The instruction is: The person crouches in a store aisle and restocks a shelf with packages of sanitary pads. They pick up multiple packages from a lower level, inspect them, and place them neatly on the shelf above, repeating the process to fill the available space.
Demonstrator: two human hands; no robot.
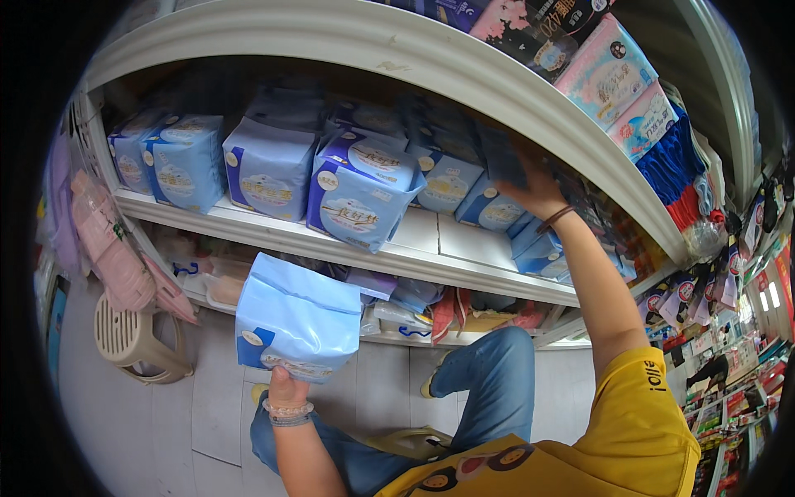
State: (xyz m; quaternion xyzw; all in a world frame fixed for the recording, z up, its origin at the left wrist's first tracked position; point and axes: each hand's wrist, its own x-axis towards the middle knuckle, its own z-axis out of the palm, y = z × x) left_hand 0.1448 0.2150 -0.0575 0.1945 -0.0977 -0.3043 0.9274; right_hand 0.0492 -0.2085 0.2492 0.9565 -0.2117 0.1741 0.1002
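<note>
My left hand [289, 386] grips a light-blue plastic-wrapped pack [297, 317] by its lower edge, in front of the shelf. The pack looks like sanitary pads, and its printed face tilts downward. My right hand [537, 181] reaches deep into the shaded right part of the white shelf [407, 231], beside a blue pack [499, 152]. Shadow and blur hide whether the fingers close on that pack. Similar packs stand in rows on the shelf, among them a blue and purple pack [360, 189] at the front edge and a blue pack [183, 163] farther left.
Above, the curved edge of an upper shelf [348, 38] overhangs my right arm. A lower shelf [435, 335] holds bagged goods and blue hooks. A beige plastic stool [141, 338] stands at the left on the tiled floor [208, 407]. Pink packaged goods [115, 248] hang beside the shelf's left end.
</note>
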